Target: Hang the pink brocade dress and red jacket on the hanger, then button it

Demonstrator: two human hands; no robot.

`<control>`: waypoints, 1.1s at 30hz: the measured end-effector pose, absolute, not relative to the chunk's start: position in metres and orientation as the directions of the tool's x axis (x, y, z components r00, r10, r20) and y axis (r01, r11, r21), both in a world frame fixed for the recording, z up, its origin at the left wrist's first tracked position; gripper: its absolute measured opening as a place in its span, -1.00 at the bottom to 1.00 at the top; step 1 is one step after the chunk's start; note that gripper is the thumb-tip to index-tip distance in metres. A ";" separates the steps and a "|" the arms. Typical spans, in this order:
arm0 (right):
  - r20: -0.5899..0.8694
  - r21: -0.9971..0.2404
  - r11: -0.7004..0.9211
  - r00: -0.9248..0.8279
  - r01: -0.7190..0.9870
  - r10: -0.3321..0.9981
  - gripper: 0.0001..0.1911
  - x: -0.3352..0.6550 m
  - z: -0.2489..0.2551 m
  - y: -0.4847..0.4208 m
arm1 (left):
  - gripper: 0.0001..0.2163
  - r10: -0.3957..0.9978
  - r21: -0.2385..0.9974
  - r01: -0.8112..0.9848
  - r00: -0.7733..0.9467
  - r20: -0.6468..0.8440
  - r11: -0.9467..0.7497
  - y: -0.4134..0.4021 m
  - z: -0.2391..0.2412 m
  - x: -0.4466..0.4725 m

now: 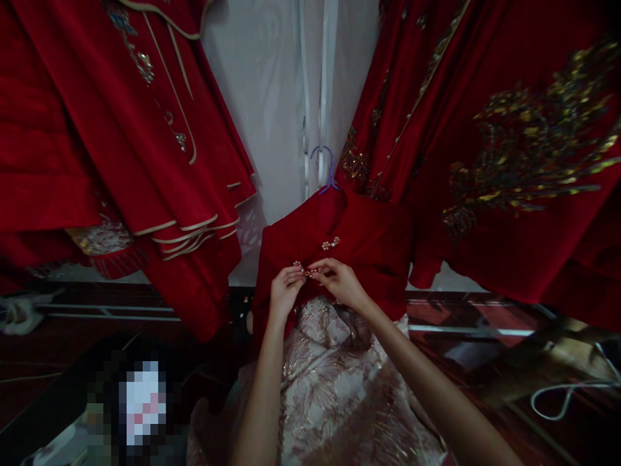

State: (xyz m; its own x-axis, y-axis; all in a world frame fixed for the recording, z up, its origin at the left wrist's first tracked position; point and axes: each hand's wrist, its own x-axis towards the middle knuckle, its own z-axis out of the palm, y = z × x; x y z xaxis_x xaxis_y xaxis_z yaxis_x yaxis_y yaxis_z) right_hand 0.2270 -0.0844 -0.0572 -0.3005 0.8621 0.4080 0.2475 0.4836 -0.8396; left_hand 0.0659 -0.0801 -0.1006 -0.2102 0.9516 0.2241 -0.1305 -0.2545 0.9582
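A red jacket (373,226) hangs on a purple hanger (330,171) in front of me. At its front opening, my left hand (287,288) pinches one side of a beaded button clasp (308,274). My right hand (342,283) pinches the other side, its thumb and forefinger meeting close to the left fingertips. Whether the two halves are joined is too small to tell. Just above, another beaded clasp (331,243) lies across the chest. Below the jacket, pale patterned fabric with a shiny gold-like design (330,375) spreads under my forearms.
Red garments with pale piping (160,142) hang at the left. More red garments with gold embroidery (533,142) hang at the right. A white panel (252,84) stands behind. A white cord (553,404) loops at lower right, and a pixelated patch (145,401) covers the lower left.
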 end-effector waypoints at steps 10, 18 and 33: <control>0.492 -0.752 0.536 -0.214 0.384 0.844 -0.78 0.212 -0.067 -0.063 | -0.72 0.951 0.953 -0.182 -0.235 0.199 -0.244 -0.078 -0.105 0.068; 0.539 -0.699 0.578 -0.220 0.422 0.813 -0.80 0.205 -0.065 -0.066 | -0.77 0.930 0.947 -0.157 -0.291 0.226 -0.280 -0.081 -0.099 0.072; 0.541 -0.723 0.579 -0.214 0.377 0.814 -0.82 0.206 -0.061 -0.070 | -0.81 0.907 0.941 -0.065 -0.296 0.300 -0.333 -0.083 -0.099 0.072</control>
